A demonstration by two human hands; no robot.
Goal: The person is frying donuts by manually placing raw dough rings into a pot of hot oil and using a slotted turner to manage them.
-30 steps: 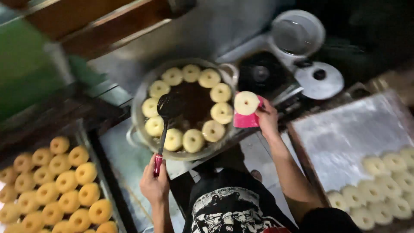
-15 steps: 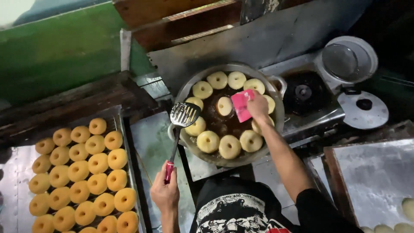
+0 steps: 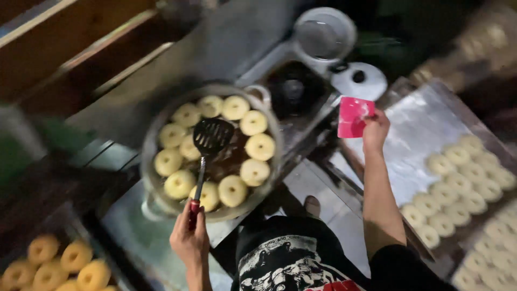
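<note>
My left hand (image 3: 189,238) grips the red-ended handle of a black slotted spatula (image 3: 209,141), whose blade hovers over a large frying pan (image 3: 153,134). Several pale raw doughnuts (image 3: 253,146) float in the dark oil around the blade. My right hand (image 3: 375,130) holds a flat pink scraper (image 3: 353,117), nothing on it, between the pan and a floured tray (image 3: 414,129) on the right. Rows of raw doughnut rings (image 3: 458,183) lie on that tray.
Golden fried doughnuts (image 3: 59,264) fill a tray at lower left. A second burner (image 3: 293,89) sits behind the pan. A white pot (image 3: 323,35) and its lid (image 3: 358,81) stand at the back. Wooden boards run along the upper left.
My right hand swung the pink scraper from over the pan to the right, toward the floured tray; the doughnut it carried now floats in the oil. The spatula blade moved over the pan's middle.
</note>
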